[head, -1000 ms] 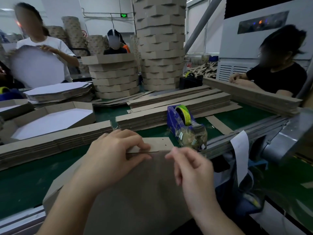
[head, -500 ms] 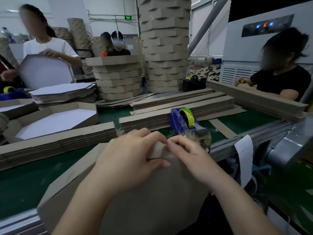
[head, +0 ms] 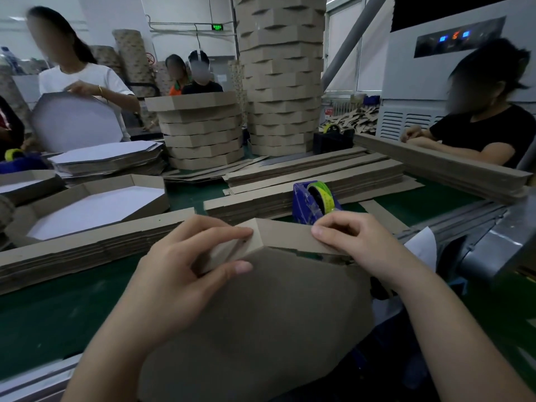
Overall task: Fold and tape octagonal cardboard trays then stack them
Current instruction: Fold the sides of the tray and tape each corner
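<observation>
A brown octagonal cardboard tray (head: 269,314) rests tilted against me at the table's near edge, its underside facing me. My left hand (head: 185,274) pinches a folded corner of its rim between thumb and fingers. My right hand (head: 356,245) grips the rim strip a little to the right, fingers curled over its top edge. A blue tape dispenser (head: 307,198) with a yellow-green roll stands just behind the tray. Stacks of finished trays (head: 203,132) rise at the far side of the table.
Piles of flat cardboard strips (head: 87,248) lie left and behind the dispenser (head: 319,178). An open tray with a white inside (head: 95,204) sits at the left. Several people work around the green table (head: 58,309). A grey machine part (head: 499,242) juts at the right.
The tray has been turned and lifted closer to me. My hands moved apart along the rim: the left now pinches a folded corner, the right holds the strip further right.
</observation>
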Motion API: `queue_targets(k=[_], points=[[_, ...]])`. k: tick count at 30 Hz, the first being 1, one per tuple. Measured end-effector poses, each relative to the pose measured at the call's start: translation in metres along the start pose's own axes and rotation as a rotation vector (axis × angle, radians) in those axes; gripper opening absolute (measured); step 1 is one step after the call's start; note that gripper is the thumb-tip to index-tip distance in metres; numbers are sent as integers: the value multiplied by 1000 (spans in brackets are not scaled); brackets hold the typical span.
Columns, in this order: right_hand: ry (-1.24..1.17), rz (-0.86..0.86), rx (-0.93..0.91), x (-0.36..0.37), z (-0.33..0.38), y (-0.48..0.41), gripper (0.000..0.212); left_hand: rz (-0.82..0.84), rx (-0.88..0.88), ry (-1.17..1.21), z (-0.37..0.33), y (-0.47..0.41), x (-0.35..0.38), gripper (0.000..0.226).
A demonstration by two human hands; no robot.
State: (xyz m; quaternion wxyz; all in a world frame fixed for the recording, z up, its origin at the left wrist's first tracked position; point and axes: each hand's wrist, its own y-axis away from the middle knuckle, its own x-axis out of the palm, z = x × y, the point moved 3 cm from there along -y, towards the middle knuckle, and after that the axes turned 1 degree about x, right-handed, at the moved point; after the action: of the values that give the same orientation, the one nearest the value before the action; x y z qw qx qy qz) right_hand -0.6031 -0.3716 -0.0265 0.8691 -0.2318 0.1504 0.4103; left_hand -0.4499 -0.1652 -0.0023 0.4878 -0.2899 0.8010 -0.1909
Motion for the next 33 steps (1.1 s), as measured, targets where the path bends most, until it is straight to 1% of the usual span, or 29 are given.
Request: queue_targets(k=[5,9,13,16,21,24,27,30,33], points=[[39,-41,-54,-6,0,4,32,12,-3,-27,-4,6,3,42],[25,-36,-101,-10,2,8,29,-48,9,-28,-15,8,3,43],[21,-48,-110,-18,6,14,22,-101,34,-24,-30,10,4,37],[32,-51,-107,-26,11,18,28,-140,50,-33,-40,14,6,38],[21,-58,-140,-37,21,25,27,-186,53,-14,-52,18,9,37],[25,-47,-152,-40,23,27,23,-194,40,19,-52,21,11,36],[70,-38,-155,-36,20,27,26,-200,26,63,-44,25,13,35],[70,2,-157,-25,16,24,23,-198,-1,109,-31,30,14,37],[93,25,-179,-14,18,20,30,-201,-15,149,-19,34,10,37]])
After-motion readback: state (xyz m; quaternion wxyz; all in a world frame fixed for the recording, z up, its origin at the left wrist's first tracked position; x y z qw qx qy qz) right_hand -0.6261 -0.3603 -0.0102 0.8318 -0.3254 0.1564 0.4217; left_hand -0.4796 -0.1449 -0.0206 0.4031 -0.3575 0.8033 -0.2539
